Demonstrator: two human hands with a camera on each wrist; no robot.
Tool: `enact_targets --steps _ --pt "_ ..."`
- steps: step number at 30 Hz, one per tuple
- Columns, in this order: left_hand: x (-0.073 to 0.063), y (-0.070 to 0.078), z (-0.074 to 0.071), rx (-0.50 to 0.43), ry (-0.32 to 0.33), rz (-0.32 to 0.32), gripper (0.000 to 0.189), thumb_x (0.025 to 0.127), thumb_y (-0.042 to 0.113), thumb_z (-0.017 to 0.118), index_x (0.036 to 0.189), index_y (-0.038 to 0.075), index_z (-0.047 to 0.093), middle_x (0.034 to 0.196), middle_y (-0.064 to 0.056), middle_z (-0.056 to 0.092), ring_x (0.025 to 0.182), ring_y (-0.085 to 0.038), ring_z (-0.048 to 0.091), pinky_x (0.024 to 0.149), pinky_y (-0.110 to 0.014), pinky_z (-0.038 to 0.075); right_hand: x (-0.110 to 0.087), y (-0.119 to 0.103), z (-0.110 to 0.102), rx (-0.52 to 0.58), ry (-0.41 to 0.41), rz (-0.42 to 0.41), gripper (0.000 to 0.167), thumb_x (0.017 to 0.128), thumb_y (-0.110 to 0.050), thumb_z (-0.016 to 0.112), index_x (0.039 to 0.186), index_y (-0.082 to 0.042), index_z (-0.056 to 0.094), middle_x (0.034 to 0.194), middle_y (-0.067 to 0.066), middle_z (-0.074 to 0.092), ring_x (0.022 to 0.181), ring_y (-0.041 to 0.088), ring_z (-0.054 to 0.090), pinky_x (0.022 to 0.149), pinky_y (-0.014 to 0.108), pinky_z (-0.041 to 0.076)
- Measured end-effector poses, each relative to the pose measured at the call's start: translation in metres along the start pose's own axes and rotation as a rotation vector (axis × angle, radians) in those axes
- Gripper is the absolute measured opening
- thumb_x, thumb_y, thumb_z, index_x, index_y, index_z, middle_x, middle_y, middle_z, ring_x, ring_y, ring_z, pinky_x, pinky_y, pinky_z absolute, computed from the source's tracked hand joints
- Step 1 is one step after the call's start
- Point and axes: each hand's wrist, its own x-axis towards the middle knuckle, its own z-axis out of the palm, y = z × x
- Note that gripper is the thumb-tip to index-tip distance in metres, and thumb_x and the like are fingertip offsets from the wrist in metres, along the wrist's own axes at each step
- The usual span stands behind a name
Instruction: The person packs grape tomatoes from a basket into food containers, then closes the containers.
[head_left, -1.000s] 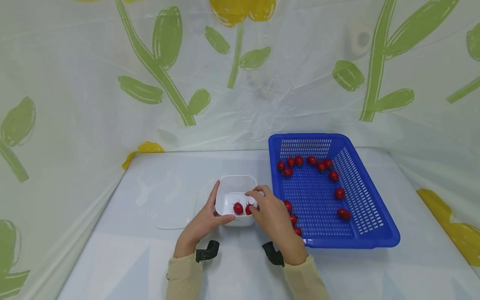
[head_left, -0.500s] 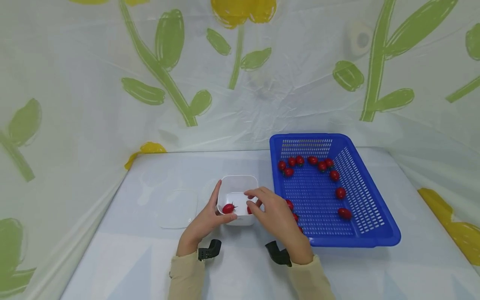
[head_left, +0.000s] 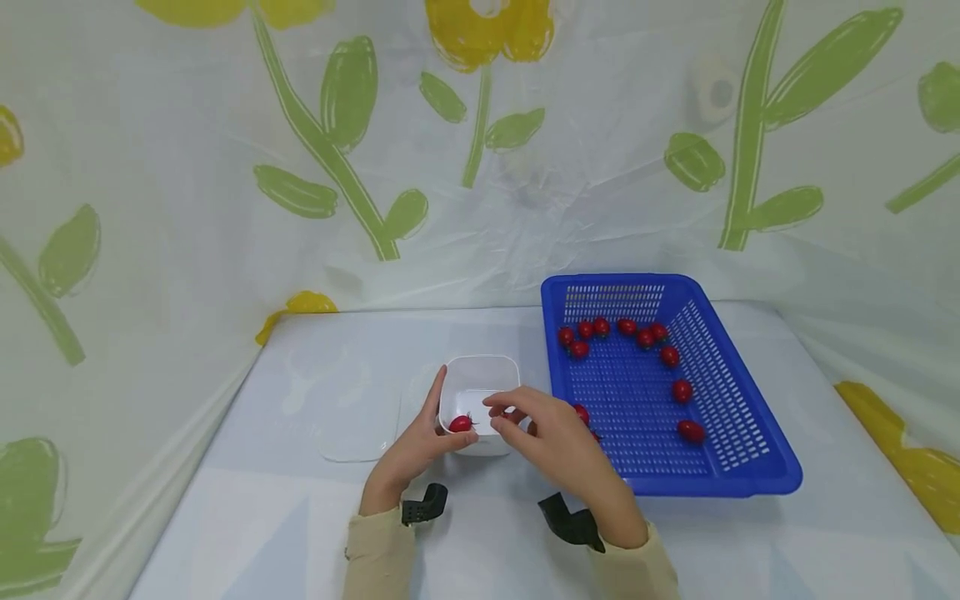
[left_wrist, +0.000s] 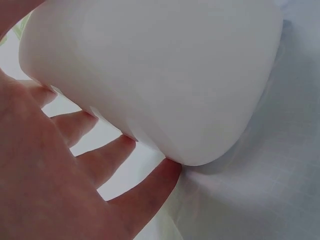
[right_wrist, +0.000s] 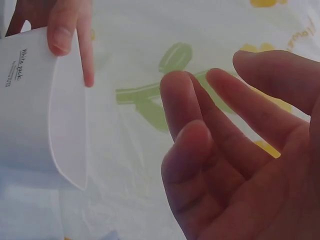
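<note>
A small white plastic box (head_left: 480, 375) stands on the table, tilted a little in the wrist views. My left hand (head_left: 415, 454) grips it, thumb over the near rim and fingers along the left side; in the left wrist view the fingertips press the wall of the box. Inside lies a red cherry tomato (head_left: 460, 424) with a green stem, at the near left corner. More red shows behind the right fingers, mostly hidden. Over the box's right side hovers my right hand (head_left: 558, 442); the right wrist view shows its fingers loosely bent, with nothing between them.
A blue perforated basket (head_left: 637, 485) stands to the right, with several cherry tomatoes (head_left: 669, 357) spread along its sides. Left of the box a clear flat lid (head_left: 356, 429) lies on the white table (head_left: 300, 525). A flower-printed sheet (head_left: 585, 167) hangs behind.
My right hand has let go of a tomato in the box and drawn slightly right and up. The left tomato has rolled toward the box's left side. The left hand keeps its grip.
</note>
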Motion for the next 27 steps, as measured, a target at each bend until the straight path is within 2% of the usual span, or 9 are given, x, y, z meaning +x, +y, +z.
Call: enact_targets --steps 4,9,13,16,21,27 --pt "0.002 -0.002 0.003 -0.004 -0.019 0.012 0.094 0.075 0.031 0.071 0.134 0.054 0.002 0.142 0.008 0.017 0.12 -0.021 0.031 0.09 -0.043 0.039 -0.005 0.002 -0.011 0.03 -0.001 0.052 0.025 0.087 -0.035 0.056 0.11 -0.026 0.062 0.092 -0.016 0.061 0.075 0.002 0.053 0.063 0.023 0.047" --pt "0.003 -0.002 0.003 0.006 0.001 0.021 0.096 0.074 0.03 0.072 0.135 0.052 0.002 0.14 0.003 0.022 0.121 -0.022 0.03 0.09 -0.044 0.039 -0.004 0.002 -0.03 0.021 0.013 0.089 0.026 0.087 -0.037 0.055 0.111 -0.028 0.061 0.094 -0.015 0.061 0.074 0.006 0.054 0.062 0.025 0.048" --pt "0.004 -0.001 0.001 0.009 0.003 0.029 0.095 0.074 0.031 0.072 0.135 0.052 0.003 0.141 0.003 0.021 0.123 -0.023 0.028 0.091 -0.046 0.038 -0.001 0.0 -0.045 -0.006 0.014 0.085 0.027 0.087 -0.036 0.056 0.112 -0.029 0.06 0.098 -0.013 0.061 0.074 0.007 0.055 0.061 0.027 0.048" --pt "0.001 -0.001 0.0 0.025 0.001 0.009 0.096 0.073 0.033 0.073 0.134 0.054 0.002 0.142 0.004 0.019 0.123 -0.023 0.028 0.092 -0.046 0.038 -0.001 0.002 -0.052 -0.029 0.003 0.069 0.027 0.087 -0.037 0.055 0.113 -0.028 0.059 0.099 -0.012 0.061 0.074 0.007 0.055 0.06 0.026 0.049" --pt "-0.004 -0.002 -0.003 0.033 -0.001 -0.002 0.096 0.073 0.033 0.073 0.134 0.054 0.002 0.142 0.002 0.021 0.12 -0.023 0.032 0.09 -0.045 0.039 0.001 0.005 -0.064 -0.078 -0.002 0.056 0.028 0.088 -0.037 0.053 0.113 -0.026 0.059 0.101 -0.011 0.06 0.076 0.007 0.055 0.063 0.025 0.049" --pt "-0.003 0.0 -0.004 0.004 -0.004 0.015 0.096 0.073 0.033 0.073 0.133 0.055 0.002 0.14 0.003 0.023 0.114 -0.022 0.038 0.091 -0.043 0.038 0.019 0.014 -0.087 -0.16 -0.022 0.076 0.033 0.089 -0.033 0.054 0.118 -0.018 0.057 0.099 -0.005 0.061 0.08 0.01 0.057 0.068 0.029 0.049"
